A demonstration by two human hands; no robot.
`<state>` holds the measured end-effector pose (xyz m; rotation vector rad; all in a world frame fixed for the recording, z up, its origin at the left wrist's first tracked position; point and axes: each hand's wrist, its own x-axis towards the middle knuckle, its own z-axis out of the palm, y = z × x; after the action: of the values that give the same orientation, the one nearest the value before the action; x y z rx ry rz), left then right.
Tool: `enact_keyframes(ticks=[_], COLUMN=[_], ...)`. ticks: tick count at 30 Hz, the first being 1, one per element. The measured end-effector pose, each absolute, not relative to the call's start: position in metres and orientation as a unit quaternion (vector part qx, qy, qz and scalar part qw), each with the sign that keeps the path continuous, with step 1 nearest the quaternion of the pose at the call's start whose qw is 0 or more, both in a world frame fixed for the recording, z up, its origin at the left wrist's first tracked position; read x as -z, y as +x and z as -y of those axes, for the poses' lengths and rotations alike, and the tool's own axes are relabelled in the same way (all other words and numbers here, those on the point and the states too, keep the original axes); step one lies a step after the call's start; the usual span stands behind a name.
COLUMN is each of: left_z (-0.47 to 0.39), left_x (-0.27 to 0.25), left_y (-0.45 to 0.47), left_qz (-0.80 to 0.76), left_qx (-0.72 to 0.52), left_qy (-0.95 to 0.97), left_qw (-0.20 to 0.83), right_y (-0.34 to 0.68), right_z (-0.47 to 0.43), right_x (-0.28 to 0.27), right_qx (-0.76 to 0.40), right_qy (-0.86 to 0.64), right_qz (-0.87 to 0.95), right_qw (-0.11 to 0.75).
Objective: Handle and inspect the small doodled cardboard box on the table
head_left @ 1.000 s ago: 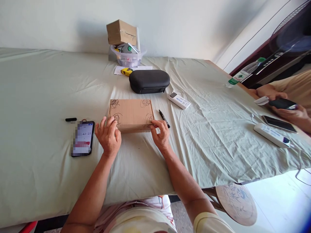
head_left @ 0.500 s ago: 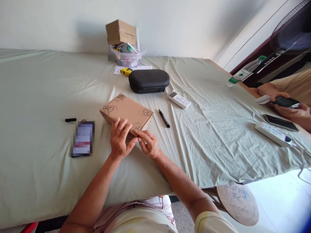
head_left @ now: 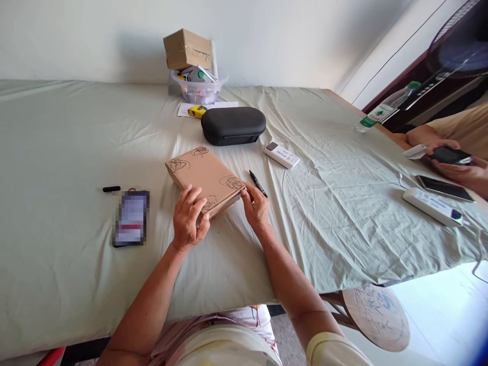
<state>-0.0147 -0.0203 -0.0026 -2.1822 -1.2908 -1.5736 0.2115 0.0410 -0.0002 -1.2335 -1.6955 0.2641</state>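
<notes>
A flat brown cardboard box (head_left: pixel 208 175) lies on the cloth before me, with black scribbles at its four corners. My left hand (head_left: pixel 187 218) grips its near left corner, fingers on top and thumb against the near side. At the right corner, my right hand (head_left: pixel 256 207) pinches the box edge between thumb and fingers. Just beyond that hand lies a black marker pen (head_left: pixel 258 183) without its cap. The black pen cap (head_left: pixel 111 189) rests at the left, above a phone (head_left: pixel 131 219) whose screen is blurred out.
Behind the box sit a black zip case (head_left: pixel 233 125), a white device (head_left: pixel 282 155) and a yellow tape measure (head_left: pixel 197 111). A plastic basin (head_left: pixel 202 93) holding a carton (head_left: pixel 187 49) stands by the wall. At right, another person's hands (head_left: pixel 450 157) hold a dark object near a bottle (head_left: pixel 381 112).
The box has turned and shifted slightly right. My right hand has moved from the near corner to the right corner. My left hand stays at the near left side.
</notes>
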Motion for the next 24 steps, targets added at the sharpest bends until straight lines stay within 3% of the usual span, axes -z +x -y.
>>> enact_keyframes(ticks=[9,15,24], left_z=[0.014,0.018,0.020], left_x=[0.009,0.007,0.006], left_y=[-0.027,-0.023,-0.015], left_qz=[0.504,0.590,0.511], left_qx=[0.563,0.509,0.492], left_qy=[-0.641,-0.611,-0.692], left_qw=[0.134,0.142,0.132], right_y=[0.197,0.181,0.167], right_z=[-0.028,-0.013,-0.004], right_x=[0.000,0.001,0.007], right_qx=[-0.153,-0.190,-0.180], right_qy=[-0.386,-0.301,-0.251], right_qz=[0.764,0.811,0.835], right_qw=[0.494,0.464,0.456])
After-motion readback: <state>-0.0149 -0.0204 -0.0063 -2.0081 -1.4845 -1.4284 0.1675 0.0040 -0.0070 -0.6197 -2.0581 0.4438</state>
